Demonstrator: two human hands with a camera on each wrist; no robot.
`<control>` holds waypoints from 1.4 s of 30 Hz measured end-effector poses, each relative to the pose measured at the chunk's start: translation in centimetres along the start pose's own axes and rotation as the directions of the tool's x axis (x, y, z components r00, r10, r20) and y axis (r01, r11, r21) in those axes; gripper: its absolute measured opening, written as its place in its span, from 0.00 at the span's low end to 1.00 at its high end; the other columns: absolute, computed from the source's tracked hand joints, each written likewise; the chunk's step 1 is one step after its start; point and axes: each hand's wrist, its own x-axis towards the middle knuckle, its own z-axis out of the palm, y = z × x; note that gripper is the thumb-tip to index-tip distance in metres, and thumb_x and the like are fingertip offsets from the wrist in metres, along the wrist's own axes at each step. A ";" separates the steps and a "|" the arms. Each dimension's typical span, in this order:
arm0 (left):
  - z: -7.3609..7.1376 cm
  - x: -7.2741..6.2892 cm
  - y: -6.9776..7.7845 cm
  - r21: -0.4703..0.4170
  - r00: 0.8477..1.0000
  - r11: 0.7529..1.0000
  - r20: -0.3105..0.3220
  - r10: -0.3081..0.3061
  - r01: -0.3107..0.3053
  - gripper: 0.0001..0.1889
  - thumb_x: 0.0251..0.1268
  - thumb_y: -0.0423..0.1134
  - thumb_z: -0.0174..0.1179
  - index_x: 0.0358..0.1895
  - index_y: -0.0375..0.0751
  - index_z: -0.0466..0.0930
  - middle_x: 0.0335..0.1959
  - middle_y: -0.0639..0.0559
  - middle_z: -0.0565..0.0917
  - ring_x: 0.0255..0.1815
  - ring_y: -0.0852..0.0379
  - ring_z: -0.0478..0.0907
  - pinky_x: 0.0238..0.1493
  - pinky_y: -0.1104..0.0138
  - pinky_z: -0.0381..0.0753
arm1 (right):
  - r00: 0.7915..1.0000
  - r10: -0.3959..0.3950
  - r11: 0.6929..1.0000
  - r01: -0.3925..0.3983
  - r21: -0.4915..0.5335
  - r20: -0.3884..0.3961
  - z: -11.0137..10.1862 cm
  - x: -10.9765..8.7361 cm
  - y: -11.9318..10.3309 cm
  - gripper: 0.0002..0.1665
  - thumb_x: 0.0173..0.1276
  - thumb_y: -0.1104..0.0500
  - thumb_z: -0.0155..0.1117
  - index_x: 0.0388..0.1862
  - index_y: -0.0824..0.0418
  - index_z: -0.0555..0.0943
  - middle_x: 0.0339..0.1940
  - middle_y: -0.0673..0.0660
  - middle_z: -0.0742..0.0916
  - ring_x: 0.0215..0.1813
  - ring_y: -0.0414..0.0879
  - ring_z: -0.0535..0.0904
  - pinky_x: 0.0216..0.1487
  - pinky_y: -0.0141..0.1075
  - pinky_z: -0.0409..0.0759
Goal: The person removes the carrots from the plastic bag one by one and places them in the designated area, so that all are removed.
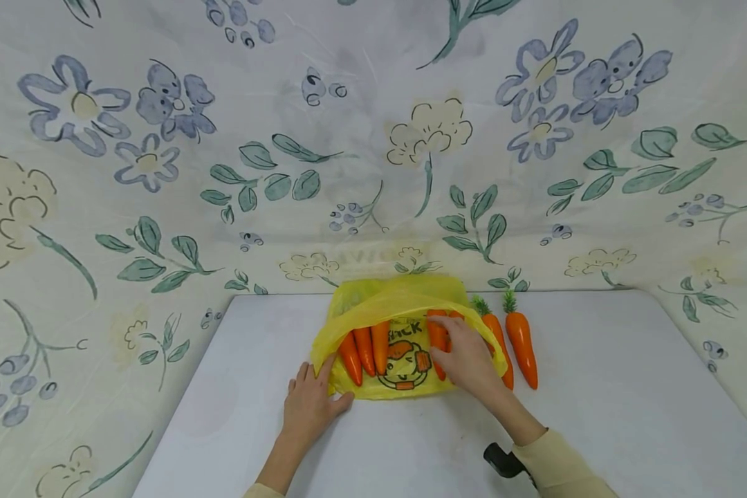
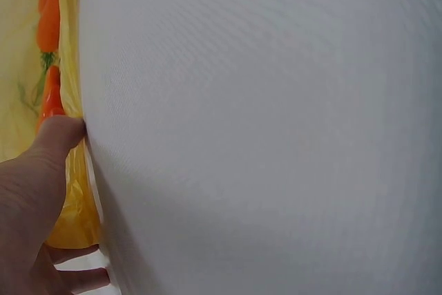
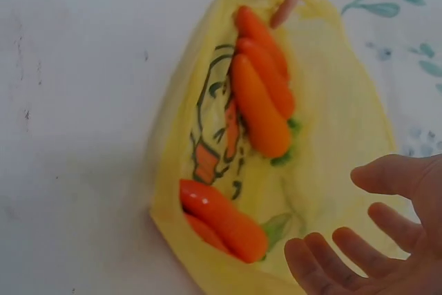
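A yellow plastic bag (image 1: 404,287) with a printed cartoon face lies on the table, its mouth held wide. Inside, three orange carrots (image 1: 364,349) sit side by side at the left, and two more carrots (image 3: 224,222) lie at the right. My left hand (image 1: 309,404) holds the bag's left corner, thumb and fingers to either side of its edge. Reaching into the mouth at the right, my right hand (image 1: 467,356) is over the right-hand carrots. The right wrist view shows its fingers (image 3: 359,250) spread and apart from the carrots, with nothing held.
Just right of the bag, a carrot (image 1: 523,349) with a green top lies on the white table (image 1: 604,387), beside another carrot (image 1: 496,332) partly behind the bag. A flowered cloth (image 1: 361,207) rises behind and beside the table. A black device (image 1: 504,460) is at the right wrist.
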 end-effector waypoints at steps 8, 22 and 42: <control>0.0 0.0 0.0 0.000 1.000 1.000 0.012 -0.006 0.006 0.43 0.55 0.58 0.67 0.72 0.43 0.66 0.65 0.25 0.70 0.69 0.28 0.64 0.62 0.34 0.66 | 0.995 0.084 0.994 -0.087 0.062 0.049 1.1 1.5 1.1 0.32 0.63 0.62 0.66 0.67 0.64 0.74 0.60 0.65 0.82 0.36 0.55 0.78 0.32 0.39 0.77; 0.0 0.0 -0.1 0.012 1.000 1.000 -0.007 -0.002 0.002 0.43 0.54 0.59 0.67 0.72 0.43 0.67 0.65 0.26 0.71 0.69 0.29 0.64 0.61 0.34 0.67 | 0.984 0.167 0.986 -0.165 0.039 -0.056 4.0 4.1 1.6 0.36 0.58 0.64 0.63 0.66 0.75 0.69 0.56 0.73 0.76 0.54 0.65 0.71 0.59 0.56 0.70; 0.0 -0.1 -0.1 -0.002 1.000 1.000 -0.005 0.002 -0.002 0.43 0.54 0.58 0.68 0.72 0.42 0.67 0.65 0.26 0.71 0.69 0.29 0.64 0.62 0.34 0.67 | 0.965 0.242 0.964 -0.228 -0.134 0.102 5.3 4.3 2.5 0.13 0.60 0.63 0.62 0.44 0.68 0.78 0.27 0.57 0.80 0.24 0.48 0.74 0.27 0.35 0.71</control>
